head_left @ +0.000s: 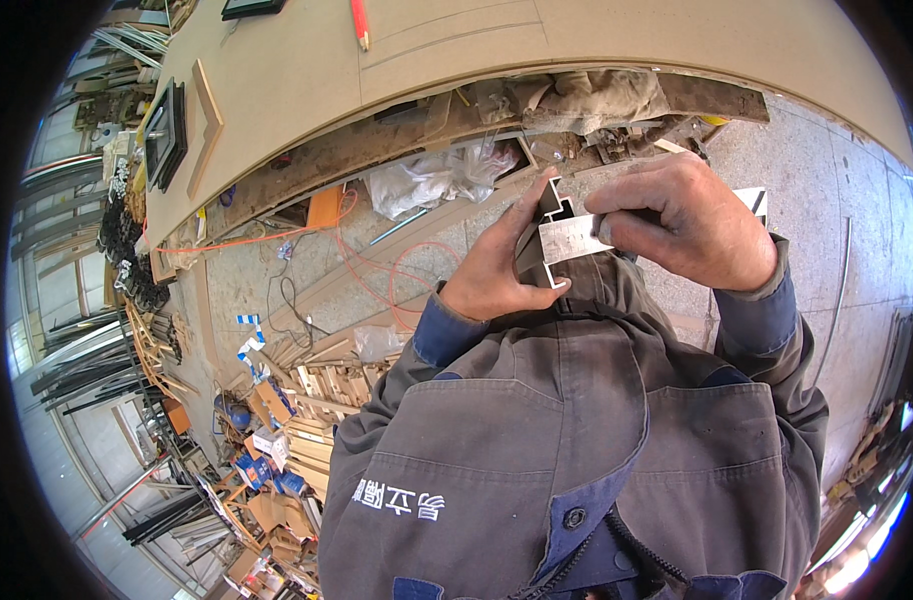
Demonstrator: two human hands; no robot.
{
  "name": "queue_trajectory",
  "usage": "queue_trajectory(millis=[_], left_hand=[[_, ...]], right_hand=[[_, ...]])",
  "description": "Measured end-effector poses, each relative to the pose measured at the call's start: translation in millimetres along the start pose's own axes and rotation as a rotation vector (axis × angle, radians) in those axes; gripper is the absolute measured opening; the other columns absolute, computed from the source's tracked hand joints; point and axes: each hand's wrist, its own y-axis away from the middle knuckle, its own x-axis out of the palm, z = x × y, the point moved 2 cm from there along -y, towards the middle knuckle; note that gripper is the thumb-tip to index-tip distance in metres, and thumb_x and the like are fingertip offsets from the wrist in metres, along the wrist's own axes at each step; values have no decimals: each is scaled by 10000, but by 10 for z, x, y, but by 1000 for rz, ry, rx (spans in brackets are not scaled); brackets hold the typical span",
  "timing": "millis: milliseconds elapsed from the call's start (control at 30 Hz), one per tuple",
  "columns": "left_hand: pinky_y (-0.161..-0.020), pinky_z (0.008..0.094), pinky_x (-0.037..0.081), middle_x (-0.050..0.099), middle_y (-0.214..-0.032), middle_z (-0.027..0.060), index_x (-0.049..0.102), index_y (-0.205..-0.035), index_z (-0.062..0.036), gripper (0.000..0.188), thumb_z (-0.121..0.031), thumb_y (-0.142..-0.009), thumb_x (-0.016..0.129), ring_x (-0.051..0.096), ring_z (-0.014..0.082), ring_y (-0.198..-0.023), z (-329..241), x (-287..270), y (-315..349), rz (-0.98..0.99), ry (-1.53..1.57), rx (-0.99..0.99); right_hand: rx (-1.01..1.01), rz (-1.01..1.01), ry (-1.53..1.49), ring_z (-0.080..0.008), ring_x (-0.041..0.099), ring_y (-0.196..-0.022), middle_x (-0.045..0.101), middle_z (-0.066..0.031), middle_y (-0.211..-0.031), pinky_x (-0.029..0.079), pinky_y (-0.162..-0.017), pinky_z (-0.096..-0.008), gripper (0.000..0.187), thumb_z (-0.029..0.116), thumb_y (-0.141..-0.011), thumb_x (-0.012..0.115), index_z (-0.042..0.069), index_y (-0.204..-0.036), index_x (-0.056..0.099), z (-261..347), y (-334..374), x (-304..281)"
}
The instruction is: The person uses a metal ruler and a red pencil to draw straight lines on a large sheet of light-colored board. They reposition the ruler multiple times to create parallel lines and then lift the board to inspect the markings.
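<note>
My left hand (489,268) is closed around a short length of dark metal profile (530,255), thumb along its lower edge and fingers at its upper one. The profile's bright, stepped cut end faces right. A flat silver metal ruler (569,238) is pinched between the thumb and curled fingers of my right hand (682,222). Its left end lies across the profile's cut end, and its other end sticks out beyond my right hand. Both hands are in front of my chest, on the near side of the bench. Fine marks on the ruler are too small to read.
A board-topped bench (277,75) spans the far side, bearing a red pencil (361,25), drawn lines, an angled wooden strip (209,125) and black frame pieces (164,135). Beneath are cloth (607,100) and plastic sheeting (442,180). An orange hose (352,265) and wood offcuts (312,450) lie left.
</note>
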Motion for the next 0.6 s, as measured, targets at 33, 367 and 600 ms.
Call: queue_trajectory(millis=[33, 367, 600], left_hand=[[-1178, 331, 290, 416, -1533, 160, 186, -1612, -40, 1108, -70, -695, 806, 407, 246, -1418, 8, 1, -1, -3, 7, 12], [-1203, 342, 253, 360, -1579, 155, 190, -1605, -20, 1098, -58, -696, 806, 353, 247, -1460, 38, -21, 0, -7, 56, -1], [-1167, 324, 296, 432, -1510, 140, 198, -1606, -22, 1090, -42, -698, 802, 417, 222, -1395, 11, -22, -14, -27, 28, 36]], right_hand=[[0, 0, 2, -383, 685, -746, 701, -211, -859, 555, -685, -399, 195, 52, -829, 686, -12, -1012, 712, -2, -1, 2], [17, -5, -14, -389, 674, -751, 697, -212, -863, 549, -695, -404, 196, 56, -831, 690, -9, -1014, 712, -18, -17, 22], [15, 1, -23, -390, 677, -755, 699, -215, -871, 550, -691, -404, 202, 54, -831, 683, -5, -1021, 716, -13, -35, 31]])
